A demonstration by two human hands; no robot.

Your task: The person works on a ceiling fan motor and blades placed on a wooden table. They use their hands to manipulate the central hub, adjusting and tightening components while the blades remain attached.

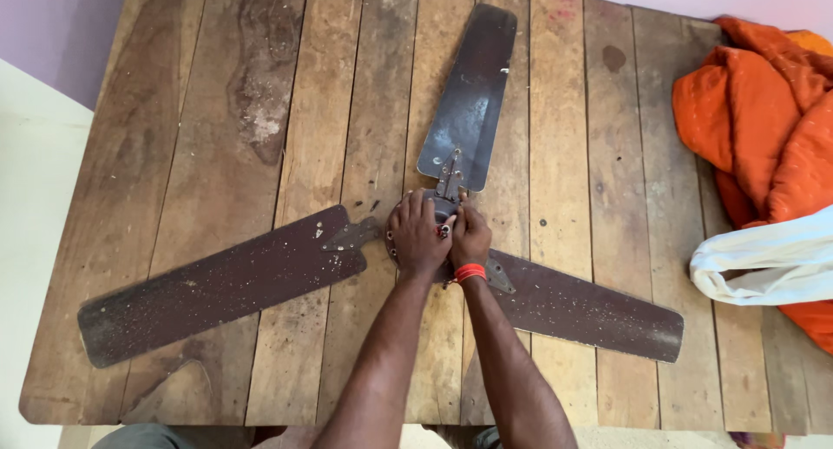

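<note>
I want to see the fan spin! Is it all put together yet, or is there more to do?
Three dark brown blades lie spread around the middle hub on the wooden table, their metal brackets pointing at it. Right now the left hand and right hand both rest on the hub, covering it, so I cannot tell which blades are fastened. The fan is not hung up yet.

Fan blades [221, 288]: dark brown, pale-speckled
Wristband [469, 272], right hand [469, 235]: red
Table [260, 111] under hands: weathered brown planks
Cloth [764, 111], far right of hands: orange
Cloth [772, 258] beneath it: white
</note>
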